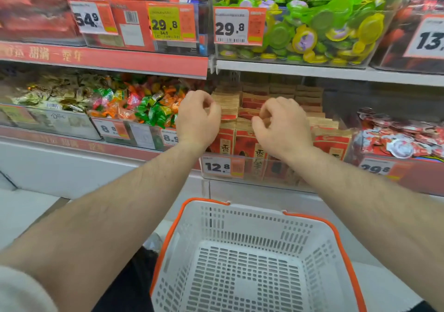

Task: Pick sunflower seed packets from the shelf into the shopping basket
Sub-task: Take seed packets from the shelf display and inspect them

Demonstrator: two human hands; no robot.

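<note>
Red and tan sunflower seed packets [246,141] stand in upright rows in a clear shelf bin behind a 12.8 price tag [217,167]. My left hand [198,119] reaches to the left rows, its curled fingers and thumb pinching at the packets' tan top edges. My right hand [282,129] is over the middle rows, with thumb and curled fingers closing on the top of a front packet. Both hands hide the packets under them. A white shopping basket [312,235] with an orange rim sits below the shelf, between my forearms, with nothing in it.
Left of the seed bin are bins of wrapped candies [149,105]. To its right is a bin of red and white snacks [398,136]. On the upper shelf stand a bin of green and yellow jelly cups [319,23] and red boxes [134,26].
</note>
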